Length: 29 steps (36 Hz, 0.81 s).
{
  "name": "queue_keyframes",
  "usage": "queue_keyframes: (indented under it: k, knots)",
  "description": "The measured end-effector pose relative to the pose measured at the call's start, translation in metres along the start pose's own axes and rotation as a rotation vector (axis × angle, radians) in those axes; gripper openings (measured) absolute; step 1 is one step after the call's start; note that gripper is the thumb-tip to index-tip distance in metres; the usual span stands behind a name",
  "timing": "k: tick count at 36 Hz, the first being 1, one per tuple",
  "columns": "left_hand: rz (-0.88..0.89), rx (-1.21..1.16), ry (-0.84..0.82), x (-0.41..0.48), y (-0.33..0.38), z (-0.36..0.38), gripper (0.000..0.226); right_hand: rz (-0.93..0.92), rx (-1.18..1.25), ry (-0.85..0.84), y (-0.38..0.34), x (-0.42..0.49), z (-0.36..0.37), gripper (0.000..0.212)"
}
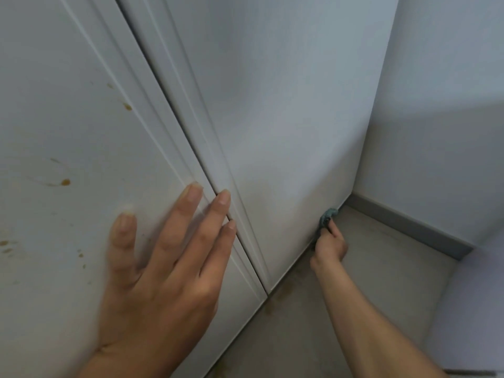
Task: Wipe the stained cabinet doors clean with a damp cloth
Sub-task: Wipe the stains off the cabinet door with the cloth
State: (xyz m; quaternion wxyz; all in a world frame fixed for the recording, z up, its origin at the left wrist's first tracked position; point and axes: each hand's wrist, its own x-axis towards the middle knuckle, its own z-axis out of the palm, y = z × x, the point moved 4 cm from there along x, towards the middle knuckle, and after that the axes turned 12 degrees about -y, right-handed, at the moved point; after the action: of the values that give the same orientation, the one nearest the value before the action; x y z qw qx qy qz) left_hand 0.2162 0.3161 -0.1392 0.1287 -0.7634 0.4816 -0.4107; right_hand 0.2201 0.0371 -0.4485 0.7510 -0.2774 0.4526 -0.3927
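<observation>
Cabinet doors stand shut before the person, so whatever the cabinet holds is hidden. The left hand lies flat on the left door near its inner edge, fingers straight and spread, likely bracing it. The right hand reaches low, fingers curled round a blue cloth pressed against the bottom outer corner of the right door, just above the floor. Brown stains dot the left door, not yet wiped.
</observation>
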Motion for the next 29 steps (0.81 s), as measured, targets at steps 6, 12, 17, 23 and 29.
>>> queue_keyframes:
  k: [6, 12, 17, 23, 29]
  knots:
    - [0.014, 0.013, 0.001, -0.002, 0.000, 0.001, 0.026, -0.003, 0.001, -0.011, -0.007, 0.004, -0.008, 0.046]
    - [0.009, 0.005, -0.004, -0.002, 0.001, 0.000, 0.025, -0.058, -0.108, -0.032, 0.002, -0.027, -0.001, 0.038]
    - [0.030, 0.015, -0.013, 0.000, 0.000, -0.001, 0.024, -0.131, -0.222, -0.090, 0.016, -0.041, -0.013, 0.036]
    - [0.023, 0.012, -0.009, -0.003, -0.001, 0.000, 0.026, -0.092, -0.333, -0.101, 0.021, -0.027, -0.018, 0.048]
    - [0.022, 0.023, -0.010, 0.000, -0.001, -0.002, 0.026, -0.090, -0.376, -0.162, 0.046, -0.091, -0.022, 0.037]
